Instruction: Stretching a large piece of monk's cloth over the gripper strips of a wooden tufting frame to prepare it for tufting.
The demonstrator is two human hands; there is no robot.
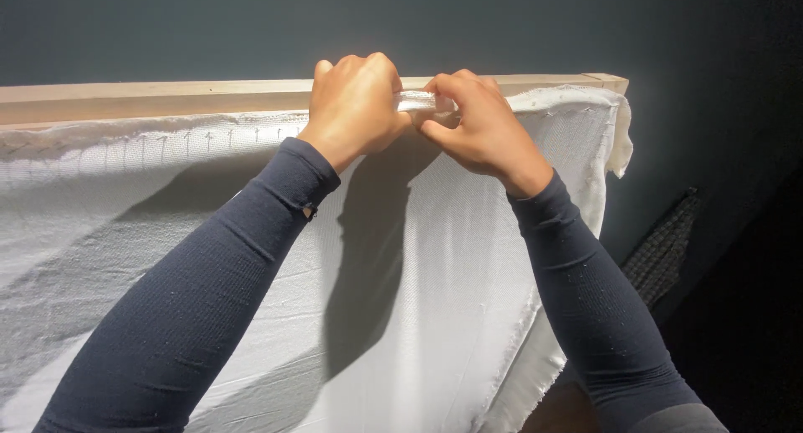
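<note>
Your left hand [355,102] and right hand [477,123] both pinch the top hem of the white woven cloth [418,299] against the wooden bar [167,98]. The bar's long axis runs sideways through your grip; the cloth hangs below it.

I see the wooden bar [167,98] running across the upper frame from the left edge to the upper right. The cloth [435,316] hangs from it, filling the frame below, its free edge at the right. My left hand [355,102] and right hand [477,123] sit side by side at top centre, on the cloth's upper edge against the bar.
</note>
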